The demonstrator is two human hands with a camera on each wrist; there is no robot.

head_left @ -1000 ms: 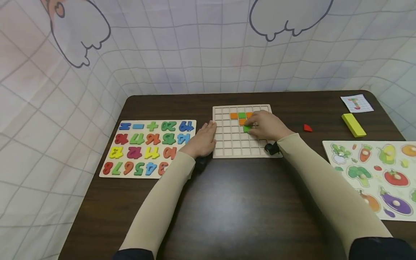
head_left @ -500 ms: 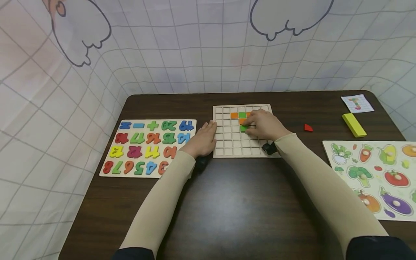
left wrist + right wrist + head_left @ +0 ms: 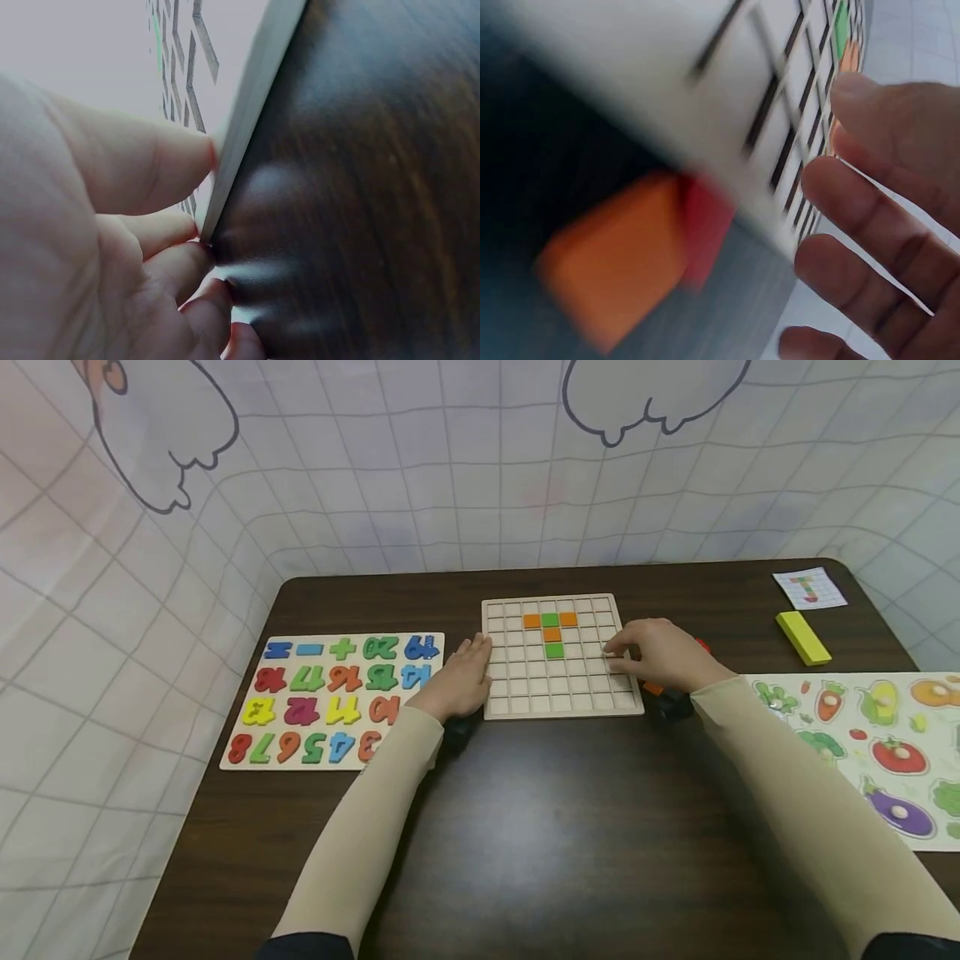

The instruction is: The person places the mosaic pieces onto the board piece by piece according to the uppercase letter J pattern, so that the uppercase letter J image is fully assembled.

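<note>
A pale wooden grid board (image 3: 517, 687) lies mid-table, with several orange and green square tiles set in a T shape. Orange tiles (image 3: 551, 634) alternate with green ones (image 3: 554, 650). My left hand (image 3: 459, 681) rests its fingers against the board's left edge, and the thumb touches that same edge (image 3: 232, 142) in the left wrist view. Over the board's right edge, my right hand (image 3: 667, 652) holds nothing, its fingers loosely bent and apart. Below it, the right wrist view shows a blurred orange block (image 3: 619, 262) and a red piece (image 3: 705, 232) beside the board.
A number puzzle board (image 3: 322, 693) lies at the left. To the right are a vegetable puzzle board (image 3: 832, 777), partly under the right sleeve, and a yellow block (image 3: 803, 637). A card with a coloured T pattern (image 3: 810, 588) sits at the far right corner.
My right hand has let go of the green tile at the foot of the T and moved right to the board's edge. The left hand keeps its place. The head view has shifted slightly.
</note>
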